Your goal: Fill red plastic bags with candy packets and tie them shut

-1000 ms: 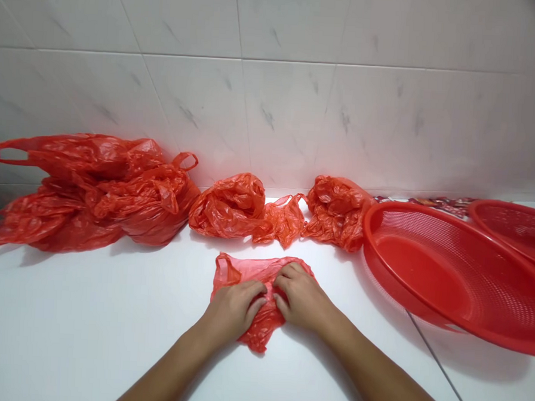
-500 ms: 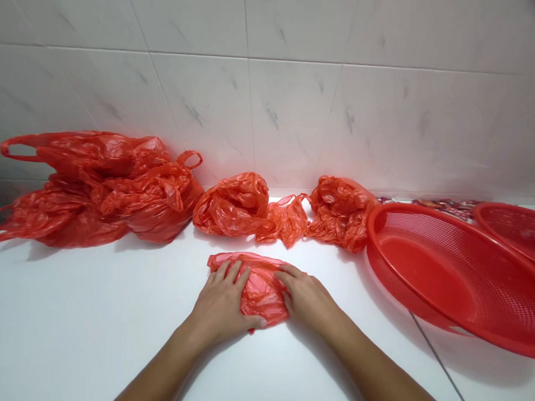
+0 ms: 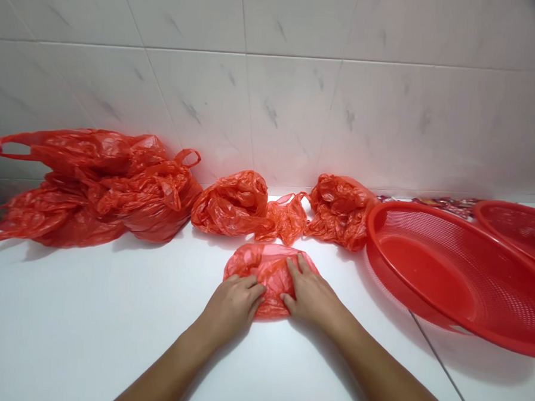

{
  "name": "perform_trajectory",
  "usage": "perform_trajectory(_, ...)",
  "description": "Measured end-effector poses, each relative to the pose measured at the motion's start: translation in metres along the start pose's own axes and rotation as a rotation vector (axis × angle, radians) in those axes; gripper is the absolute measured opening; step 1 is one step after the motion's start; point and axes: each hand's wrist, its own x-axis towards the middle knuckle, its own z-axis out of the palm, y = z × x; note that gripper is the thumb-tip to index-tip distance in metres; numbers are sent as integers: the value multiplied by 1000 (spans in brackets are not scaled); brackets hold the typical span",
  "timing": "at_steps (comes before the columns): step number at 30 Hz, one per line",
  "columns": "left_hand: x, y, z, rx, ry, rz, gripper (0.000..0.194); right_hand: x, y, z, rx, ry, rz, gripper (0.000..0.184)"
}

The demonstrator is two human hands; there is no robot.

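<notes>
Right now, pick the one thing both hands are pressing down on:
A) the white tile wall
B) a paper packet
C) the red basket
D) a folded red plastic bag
D: the left hand and the right hand both lie on the red plastic bag, which rests on the white counter.

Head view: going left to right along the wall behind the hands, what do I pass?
Large heap of red plastic bags, crumpled red bag, smaller crumpled red bag, another crumpled red bag, red plastic colander, second red colander.
</notes>
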Motion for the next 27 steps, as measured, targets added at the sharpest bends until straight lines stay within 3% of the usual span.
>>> perform_trajectory(4, -2, 4, -8, 38, -184, -161, 15, 3, 5, 3, 18, 61, 75, 90)
perform_trajectory(7, -4, 4, -9, -11, -194, -217, 43, 2, 5, 3, 3, 124, 60, 81)
perform_trajectory(10, -5, 3, -6, -39, -166, -235, 70, -1, 0, 4, 13, 277, -85, 61)
perform_trajectory(13, -5, 3, -3, -33, -134, -232, 77, -2, -7, 8, 101, 374, -346, 39)
perform_trajectory(16, -4, 2, 0, -16, -82, -226, 68, -1, -10, 15, 140, 260, -470, 33)
perform_trajectory(19, -2, 0, 0, -37, 58, -169, 40, -1, -7, 19, 121, 130, -415, 44)
perform_trajectory(21, 0, 0, -1, -109, 176, -57, 16, -1, -4, 18, 131, 55, -353, 60)
perform_trajectory(23, 2, 2, -2, -204, 235, 93, 24, -1, -1, 16, 148, -17, -316, 74)
perform_trajectory(25, 4, 4, 0, -269, 216, 212, 38, -2, -1, 13, 158, -77, -308, 80)
perform_trajectory(27, 3, 4, 3, -262, 162, 221, 45, -2, -2, 10, 162, -115, -303, 83)
